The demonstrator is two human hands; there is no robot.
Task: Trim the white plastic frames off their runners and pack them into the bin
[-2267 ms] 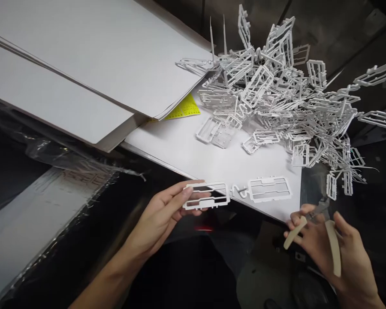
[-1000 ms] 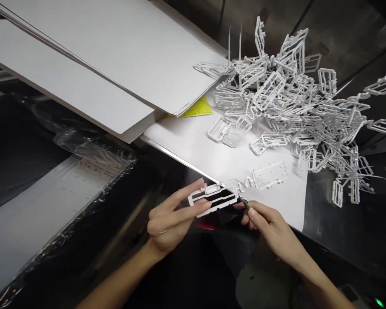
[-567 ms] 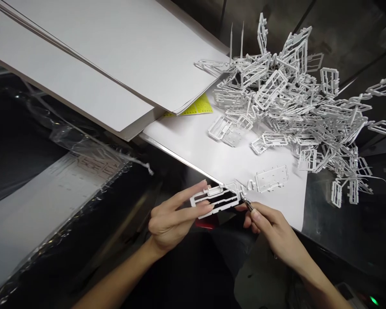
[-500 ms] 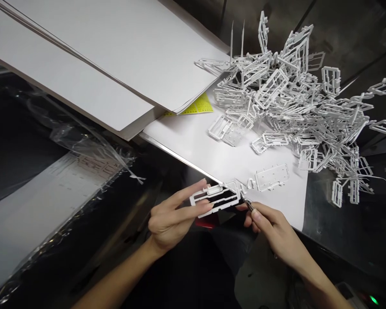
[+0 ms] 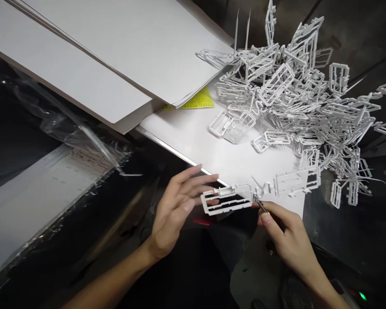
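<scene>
Dim room. Dark tabletop (image 5: pixel 323 225), mostly under white sheet (image 5: pixel 189 135), bright strip along near edge. Beyond, dark seamed surface (image 5: pixel 371 40), wall or floor unclear. Green light (image 5: pixel 362 295) low right, red glow (image 5: pixel 202 222) below edge.

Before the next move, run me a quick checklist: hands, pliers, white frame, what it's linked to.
1. Pliers held in right hand: ok.
2. Pliers placed at the end of the white frame: ok, in this view.
3. Left hand closed on the frame: not ok, open.
4. Curly link cut through: cannot tell.
5. Second panel clear of the pile: cannot tell, they overlap in view.
</scene>
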